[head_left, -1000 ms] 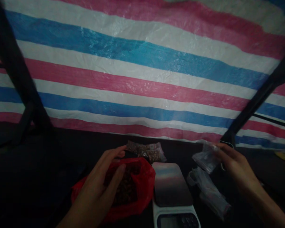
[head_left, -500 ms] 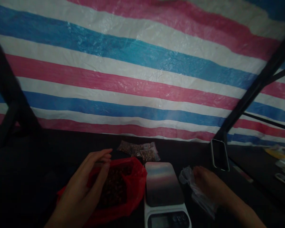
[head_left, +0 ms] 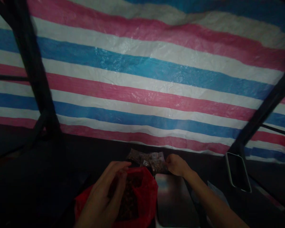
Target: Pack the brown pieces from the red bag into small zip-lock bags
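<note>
My left hand (head_left: 104, 197) rests over the mouth of a red plastic bag (head_left: 146, 196) that holds dark brown bits, its fingers curled at the bag's rim. My right hand (head_left: 176, 165) reaches across a steel-topped scale (head_left: 173, 199) to a small pile of clear packets filled with brown bits (head_left: 147, 159). Its fingers are closed at the pile's right edge. I cannot make out whether they grip a packet. The scene is dim.
A striped blue, pink and white tarp (head_left: 142, 82) hangs behind the dark table. Black frame bars slant at the left (head_left: 35, 79) and right (head_left: 263, 114). A phone (head_left: 237, 171) leans against the right bar. Clear empty bags (head_left: 216, 193) lie right of the scale.
My right hand has left the clear bags on the right and moved forward and left, over the scale, to the filled packets. The view has shifted. My left hand stays on the red bag.
</note>
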